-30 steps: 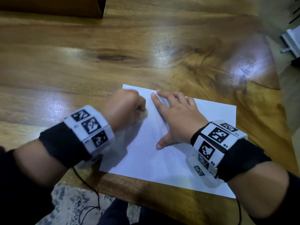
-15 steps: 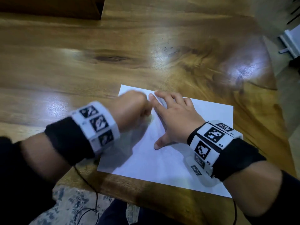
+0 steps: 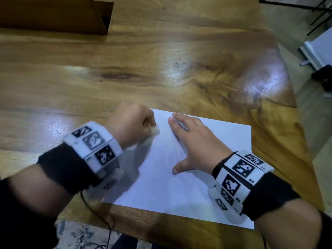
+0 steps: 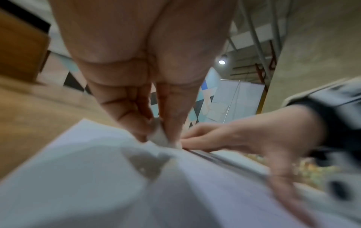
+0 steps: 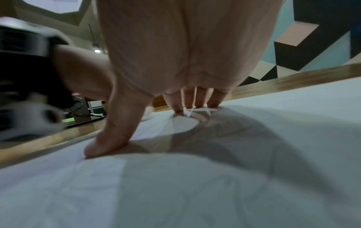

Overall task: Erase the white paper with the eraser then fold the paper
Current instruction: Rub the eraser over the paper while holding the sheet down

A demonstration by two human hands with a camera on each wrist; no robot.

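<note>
Since the frame a second ago, the left hand (image 3: 130, 123) has shifted toward the sheet's far left corner, away from the right hand (image 3: 194, 142), and the camera view has swung to show more of the table. The left hand is curling into a loose fist, pinching a small white eraser (image 3: 154, 131) between thumb and fingertips; in the left wrist view the eraser (image 4: 159, 135) is touching the paper. The white paper (image 3: 179, 186) is lying flat on the wooden table (image 3: 89, 78), near the table's front edge. The right hand is resting on the paper with fingers straight and spread, thumb out to the side, pressing the sheet down and holding nothing. A brown box (image 3: 53, 15) is sitting at the table's far left. Both wrists are wearing patterned marker bands.
</note>
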